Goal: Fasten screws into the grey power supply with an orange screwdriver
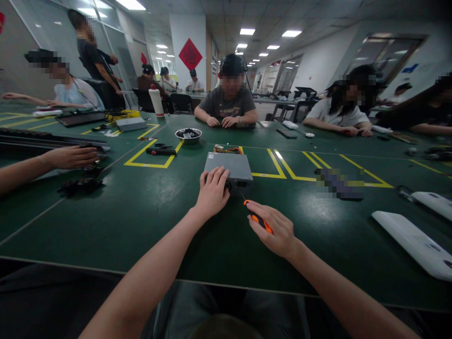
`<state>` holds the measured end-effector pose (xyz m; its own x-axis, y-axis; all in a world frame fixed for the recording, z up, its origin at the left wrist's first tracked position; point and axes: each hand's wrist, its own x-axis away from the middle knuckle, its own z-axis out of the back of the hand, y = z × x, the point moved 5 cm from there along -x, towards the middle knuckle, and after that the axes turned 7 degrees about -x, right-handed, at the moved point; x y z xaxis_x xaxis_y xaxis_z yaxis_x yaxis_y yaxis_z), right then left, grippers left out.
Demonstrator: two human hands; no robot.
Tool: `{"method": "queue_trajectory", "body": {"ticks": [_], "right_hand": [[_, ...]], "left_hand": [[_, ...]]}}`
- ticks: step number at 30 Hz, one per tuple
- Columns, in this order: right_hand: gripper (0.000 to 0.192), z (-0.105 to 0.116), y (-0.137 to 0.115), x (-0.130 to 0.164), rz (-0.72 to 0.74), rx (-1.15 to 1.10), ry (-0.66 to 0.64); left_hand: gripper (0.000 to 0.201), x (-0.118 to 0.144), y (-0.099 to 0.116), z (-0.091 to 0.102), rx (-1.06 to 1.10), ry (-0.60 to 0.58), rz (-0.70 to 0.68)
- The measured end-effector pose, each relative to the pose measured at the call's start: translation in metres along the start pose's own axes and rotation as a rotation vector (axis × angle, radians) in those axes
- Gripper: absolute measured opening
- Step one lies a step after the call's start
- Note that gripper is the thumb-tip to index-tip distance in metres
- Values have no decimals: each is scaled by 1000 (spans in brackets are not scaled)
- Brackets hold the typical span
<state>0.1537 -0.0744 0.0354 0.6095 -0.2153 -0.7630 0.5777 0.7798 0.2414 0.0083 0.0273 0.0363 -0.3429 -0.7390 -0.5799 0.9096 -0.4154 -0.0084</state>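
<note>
Green table (148,221) shared with other workers: the left hand (213,190) presses flat, fingers spread, on the grey box's (229,167) near edge to steady it, while the right hand (277,230) grips an orange screwdriver (259,220) aimed at its side.

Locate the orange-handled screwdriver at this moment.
In the head view, the orange-handled screwdriver is just right of centre, held in the right hand, its thin shaft pointing at the near edge of the grey metal box that the left hand steadies.
</note>
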Motion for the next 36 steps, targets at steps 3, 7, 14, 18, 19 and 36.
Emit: {"method": "queue_trajectory", "body": {"ticks": [3,7,14,18,19,36], "right_hand": [[19,-1,1,0,-11,-7,-9],[19,-3,2,0,-29,3,-11],[20,-5,4,0,-32,-1,-11],[21,-5,4,-1,-37,-4,-11],[22,-4,4,-1,-34,-2,-7],[23,-10,-46,-37,-32,234,-225]], "left_hand": [[49,0,1,2,-12,-11,0],[49,0,1,2,-17,-17,-7],[50,0,2,1,-16,-8,-4],[51,0,2,0,-11,-13,1],[51,0,2,0,-12,-12,3],[50,0,1,2,-5,5,7]]}}
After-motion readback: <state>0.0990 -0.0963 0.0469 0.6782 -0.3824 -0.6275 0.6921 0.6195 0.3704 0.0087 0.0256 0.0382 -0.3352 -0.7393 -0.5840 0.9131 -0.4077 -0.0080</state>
